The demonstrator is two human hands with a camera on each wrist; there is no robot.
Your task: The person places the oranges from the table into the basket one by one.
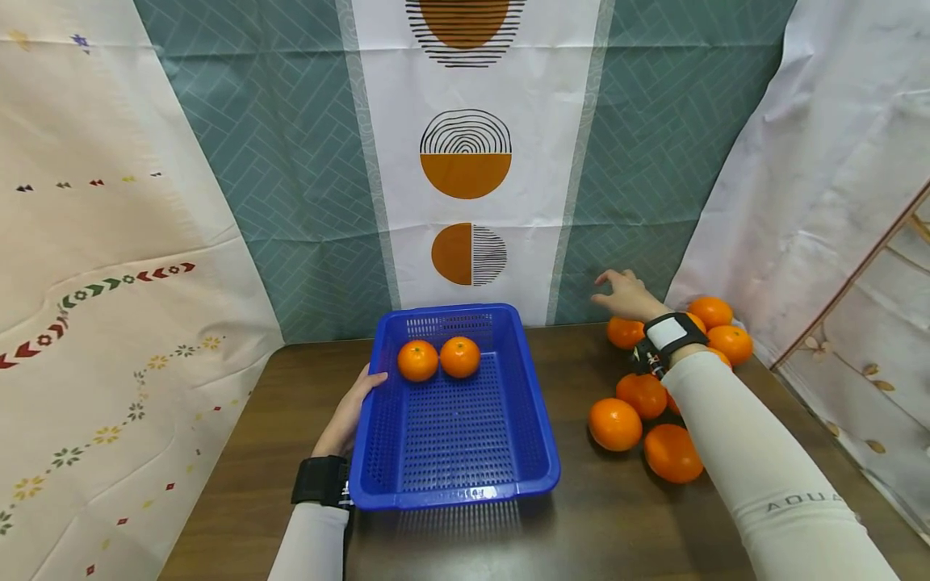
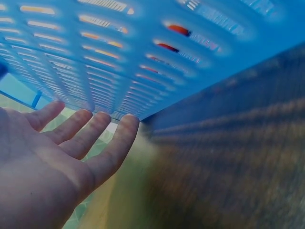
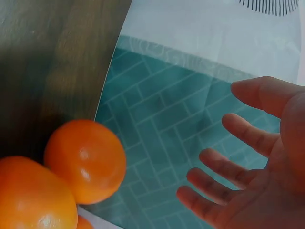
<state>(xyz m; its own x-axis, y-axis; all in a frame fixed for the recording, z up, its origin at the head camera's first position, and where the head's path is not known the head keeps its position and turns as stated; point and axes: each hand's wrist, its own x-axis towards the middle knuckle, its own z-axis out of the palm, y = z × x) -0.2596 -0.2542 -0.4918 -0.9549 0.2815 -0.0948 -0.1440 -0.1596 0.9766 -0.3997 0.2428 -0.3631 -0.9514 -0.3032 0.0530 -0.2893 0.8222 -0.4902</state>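
Observation:
A blue plastic basket [image 1: 456,452] with slotted walls stands on the table, holding two oranges, a left one [image 1: 417,361] and a right one [image 1: 460,357]. My left hand [image 1: 356,407] is at its left side, one digit reaching over the rim. In the left wrist view, my long fingers [image 2: 107,160] extend loosely along the slotted outer wall [image 2: 114,62]; the thumb is hidden there. My right hand [image 1: 628,297] hovers above the far oranges with its fingers spread and holds nothing. Beside it, in the right wrist view, lies a round orange [image 3: 86,162].
Several loose oranges, including a near one [image 1: 672,453] and a far one [image 1: 730,345], lie on the wooden table [image 1: 581,524] at the right, partly under my right sleeve. A patterned cloth [image 1: 291,161] hangs behind the table's back edge; pale cloths flank both sides.

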